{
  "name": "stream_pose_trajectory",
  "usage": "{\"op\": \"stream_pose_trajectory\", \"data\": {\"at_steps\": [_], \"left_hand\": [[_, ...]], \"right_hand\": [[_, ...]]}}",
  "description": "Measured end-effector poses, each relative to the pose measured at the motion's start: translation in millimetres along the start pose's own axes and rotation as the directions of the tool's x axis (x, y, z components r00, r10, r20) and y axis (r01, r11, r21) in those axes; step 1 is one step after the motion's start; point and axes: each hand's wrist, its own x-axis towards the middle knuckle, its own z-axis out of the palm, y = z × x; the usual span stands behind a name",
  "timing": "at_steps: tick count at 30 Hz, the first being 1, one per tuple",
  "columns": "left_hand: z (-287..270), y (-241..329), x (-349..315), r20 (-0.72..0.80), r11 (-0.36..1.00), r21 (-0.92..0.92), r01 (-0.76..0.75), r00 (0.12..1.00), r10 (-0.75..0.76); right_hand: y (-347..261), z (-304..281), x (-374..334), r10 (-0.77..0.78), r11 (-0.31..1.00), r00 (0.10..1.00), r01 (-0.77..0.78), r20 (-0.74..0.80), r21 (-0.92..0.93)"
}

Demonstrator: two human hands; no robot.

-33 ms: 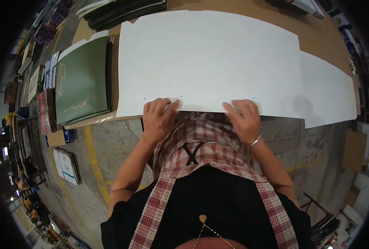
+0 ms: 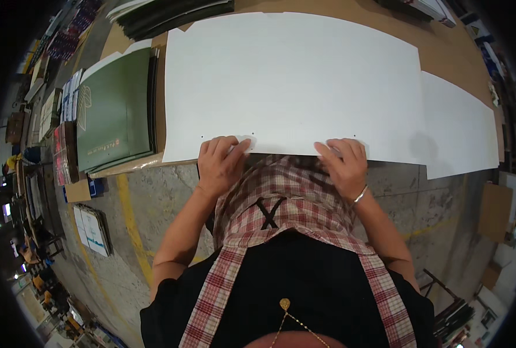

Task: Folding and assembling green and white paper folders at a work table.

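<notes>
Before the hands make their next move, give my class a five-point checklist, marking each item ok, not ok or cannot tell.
1. Left hand at the near edge of the large white sheet: ok.
2. Right hand at that same edge: ok.
3. Green stack apart from the large sheet: ok, a brown strip shows between.
4. Second white sheet level with the large sheet's near edge: not ok, it juts nearer the person.
5. Fingers gripping firmly: cannot tell.

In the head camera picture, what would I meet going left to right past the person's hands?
Pink bundle → green stack → left hand → right hand → white sheet at the right.
</notes>
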Motion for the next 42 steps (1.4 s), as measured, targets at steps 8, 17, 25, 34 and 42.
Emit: {"op": "stream_pose_trajectory", "data": {"at_steps": [8, 17, 25, 34, 42], "left_hand": [[-7.6, -34.0, 71.0, 0.52, 0.886, -0.177, 0.428, 0.805, -0.285], [13.5, -51.8, 57.0, -0.104, 0.989, -0.078, 0.129, 0.985, -0.137], [-30.4, -42.0, 13.8, -0.292, 0.304, -0.943, 0.137, 0.097, -0.951], [3.2, -3.8, 40.9, 0.18, -0.027, -0.959, 0.282, 0.534, -0.826], [19.5, -10.8, 14.2, 0.158, -0.063, -0.969, 0.239, 0.402, -0.902]], "right_hand": [[50.5, 20.0, 56.6, 0.333, 0.581, 0.743, -0.647, 0.58, 0.494], [22.1, 44.8, 46.9, -0.218, 0.883, 0.952, 0.098, 0.215, 0.459], [36.0, 41.3, 43.9, -0.211, 0.833, 0.927, 0.004, 0.311, 0.554], [14.0, 53.6, 58.5, -0.32, 0.81, 0.901, 0.099, 0.294, 0.577], [-52.7, 102.1, 90.4, -0.397, 0.666, 0.887, 0.103, 0.234, 0.739]]}}
